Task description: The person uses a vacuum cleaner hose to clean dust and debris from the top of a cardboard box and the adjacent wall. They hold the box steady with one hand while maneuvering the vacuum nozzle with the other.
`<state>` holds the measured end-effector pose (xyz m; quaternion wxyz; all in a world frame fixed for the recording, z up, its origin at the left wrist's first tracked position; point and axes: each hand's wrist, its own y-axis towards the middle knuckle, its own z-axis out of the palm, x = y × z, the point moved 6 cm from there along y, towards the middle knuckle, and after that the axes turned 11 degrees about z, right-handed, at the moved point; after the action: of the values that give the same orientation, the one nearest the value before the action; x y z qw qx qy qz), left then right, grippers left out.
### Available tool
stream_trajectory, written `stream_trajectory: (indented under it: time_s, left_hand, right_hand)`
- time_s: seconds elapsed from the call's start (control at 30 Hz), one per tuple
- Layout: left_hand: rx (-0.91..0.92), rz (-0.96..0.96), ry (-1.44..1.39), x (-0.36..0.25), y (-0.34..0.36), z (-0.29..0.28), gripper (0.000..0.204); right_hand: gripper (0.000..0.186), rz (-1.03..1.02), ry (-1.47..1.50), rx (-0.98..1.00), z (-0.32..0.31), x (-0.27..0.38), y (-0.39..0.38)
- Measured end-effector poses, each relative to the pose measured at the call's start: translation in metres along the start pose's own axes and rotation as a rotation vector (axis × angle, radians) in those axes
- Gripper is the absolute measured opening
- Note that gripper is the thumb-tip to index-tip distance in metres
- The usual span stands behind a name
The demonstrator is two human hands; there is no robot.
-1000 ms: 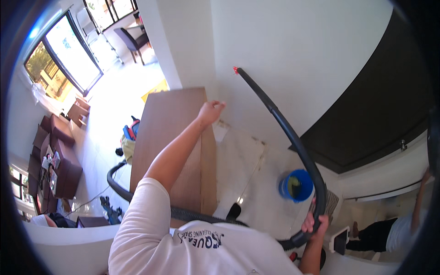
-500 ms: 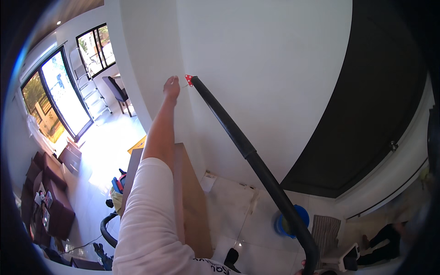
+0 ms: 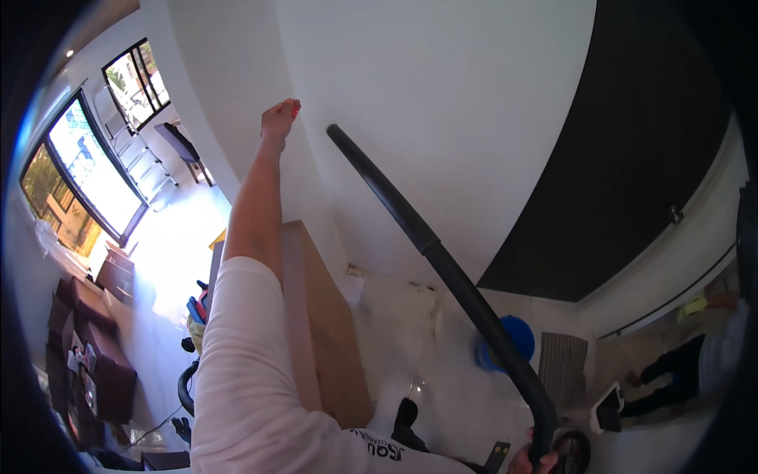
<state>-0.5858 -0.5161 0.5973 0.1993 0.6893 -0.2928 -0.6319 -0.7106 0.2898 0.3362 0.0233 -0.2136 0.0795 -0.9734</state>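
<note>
My left hand (image 3: 276, 123) is raised at the end of a stretched arm, close to the white wall corner. Its fingers are closed around a small red piece (image 3: 295, 109), mostly covered by them. At the lower right my right hand (image 3: 527, 461) grips the bent handle end of a long black vacuum wand (image 3: 442, 265). The wand slants up and left, and its narrow tip points at the white wall (image 3: 442, 95), a short way right of my left hand. Whether the tip touches the wall I cannot tell.
Below my left arm stands a wooden cabinet (image 3: 335, 340). A blue bucket (image 3: 517, 336) and a striped mat (image 3: 562, 367) lie on the floor beyond the wand. A dark door (image 3: 624, 158) is at the right, with another person (image 3: 679, 371) past it. A brown sofa (image 3: 103, 363) stands left.
The red piece with white dots, earlier beside the wand tip, is now in my left hand. That hand has drawn away up and left from the tip. More of my right hand shows.
</note>
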Motion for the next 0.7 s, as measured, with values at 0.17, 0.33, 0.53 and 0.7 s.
stream_trajectory:
  time_s: [0.17,0.33,0.53,0.7]
  left_hand:
    - [0.165,-0.108,-0.122,-0.015,-0.055,0.017,0.032]
    - [0.382,-0.328,-0.14,0.007,-0.176,0.036,0.032]
    - [0.387,-0.229,0.003,0.038,-0.249,0.02,0.023]
    - [0.307,-0.305,-0.042,0.023,-0.294,-0.01,0.016]
  right_hand:
    - [0.068,-0.04,0.007,-0.147,0.008,-0.002,-0.001]
    - [0.056,0.038,0.069,-0.403,-0.01,0.018,0.052]
    - [0.056,0.12,0.011,-0.398,-0.032,0.033,0.103]
    - [0.054,0.21,-0.054,-0.469,-0.028,0.041,0.159]
